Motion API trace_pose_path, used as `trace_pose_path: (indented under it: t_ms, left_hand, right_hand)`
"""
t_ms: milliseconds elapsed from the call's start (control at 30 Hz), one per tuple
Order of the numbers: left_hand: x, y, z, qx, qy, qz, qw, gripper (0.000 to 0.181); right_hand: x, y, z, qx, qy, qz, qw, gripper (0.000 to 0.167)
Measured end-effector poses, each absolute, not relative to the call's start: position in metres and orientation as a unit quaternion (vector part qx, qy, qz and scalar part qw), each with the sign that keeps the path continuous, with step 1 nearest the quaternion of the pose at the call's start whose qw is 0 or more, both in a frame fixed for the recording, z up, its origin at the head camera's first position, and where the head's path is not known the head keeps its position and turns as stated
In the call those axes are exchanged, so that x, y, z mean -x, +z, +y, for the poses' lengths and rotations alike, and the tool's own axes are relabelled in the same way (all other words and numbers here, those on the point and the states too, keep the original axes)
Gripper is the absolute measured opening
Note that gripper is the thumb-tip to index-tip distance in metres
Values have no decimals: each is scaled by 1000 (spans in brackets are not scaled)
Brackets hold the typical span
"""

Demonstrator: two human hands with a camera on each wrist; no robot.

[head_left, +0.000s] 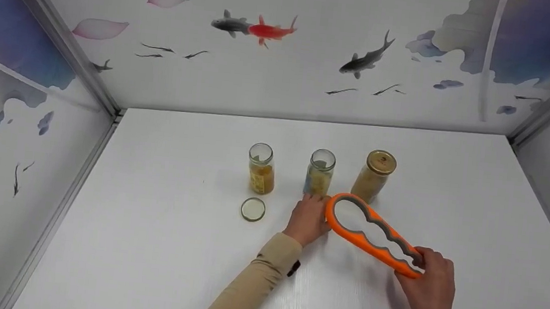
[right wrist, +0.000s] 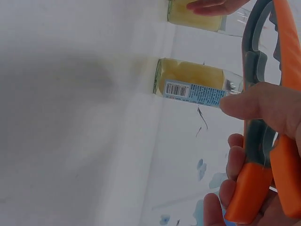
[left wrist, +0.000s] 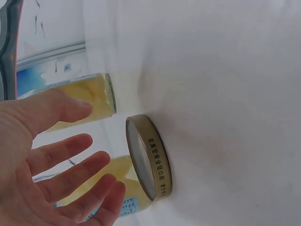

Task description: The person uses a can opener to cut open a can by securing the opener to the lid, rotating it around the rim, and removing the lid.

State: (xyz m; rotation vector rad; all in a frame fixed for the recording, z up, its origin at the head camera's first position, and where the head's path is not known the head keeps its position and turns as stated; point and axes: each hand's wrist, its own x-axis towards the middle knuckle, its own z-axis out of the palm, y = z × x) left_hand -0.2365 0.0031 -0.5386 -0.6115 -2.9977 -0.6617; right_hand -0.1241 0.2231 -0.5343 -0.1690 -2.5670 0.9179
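Observation:
In the head view, my left hand (head_left: 307, 220) is in front of the middle glass jar (head_left: 320, 176), which has no lid. The left wrist view shows this hand (left wrist: 61, 155) with thumb and fingers spread, nothing between them, beside a gold lid (left wrist: 157, 160) on the table. My right hand (head_left: 431, 288) grips the handle ends of an orange and grey looped tool (head_left: 365, 241), held over the table. The loop's far end is beside my left hand. At the right stands a jar (head_left: 371, 179) with a gold lid (head_left: 381, 162).
An uncovered jar (head_left: 262, 173) with yellowish contents stands left of the middle one. A round lid (head_left: 253, 209) lies in front of it. Patterned panels with printed fish (head_left: 271, 31) enclose the white table (head_left: 157, 224) at the back and sides.

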Motion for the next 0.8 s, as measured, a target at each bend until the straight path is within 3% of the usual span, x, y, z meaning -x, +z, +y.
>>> trace_pose_path:
  t_ms: [233, 533, 800]
  left_hand:
    - [244, -538, 10, 174, -275, -945, -36, 44]
    - [252, -538, 31, 129, -329, -932, -77, 62]
    - [265, -543, 52, 108, -418, -898, -85, 89]
  right_hand:
    - [121, -532, 230, 70, 323, -917, 225, 35]
    - [119, -532, 242, 129, 316, -918, 203, 33]
    - [116, -533, 251, 188, 305, -918, 170, 34]
